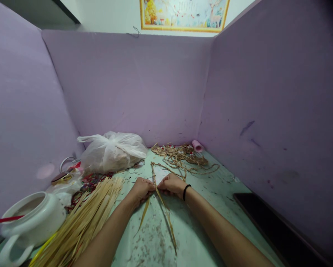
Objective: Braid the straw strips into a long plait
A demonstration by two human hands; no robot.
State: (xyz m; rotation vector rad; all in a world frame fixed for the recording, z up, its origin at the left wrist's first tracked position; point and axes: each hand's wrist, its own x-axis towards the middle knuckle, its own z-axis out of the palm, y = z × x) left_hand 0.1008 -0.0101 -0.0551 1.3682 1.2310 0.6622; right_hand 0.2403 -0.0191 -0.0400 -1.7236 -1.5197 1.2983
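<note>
Both my hands meet over the middle of the table, pinching a twisted straw cord (153, 172) where it ends in loose flat strands. My left hand (143, 189) grips it from the left, with fingers closed. From the right, my right hand (172, 184) closes on the same spot and wears a black band (186, 192) at the wrist. One loose straw strand (145, 213) hangs below my left hand, and a longer straw strand (168, 220) runs down toward me. The finished cord goes up, bends, and trails behind my right hand.
Flat dry straw strips (85, 218) lie at the left, beside a white pot (35, 218). A tied plastic bag (113, 152) sits at the back left. Coiled cord with woven pieces (183, 155) and a pink spool (197, 146) lie at the back. A dark flat object (269, 222) is at right.
</note>
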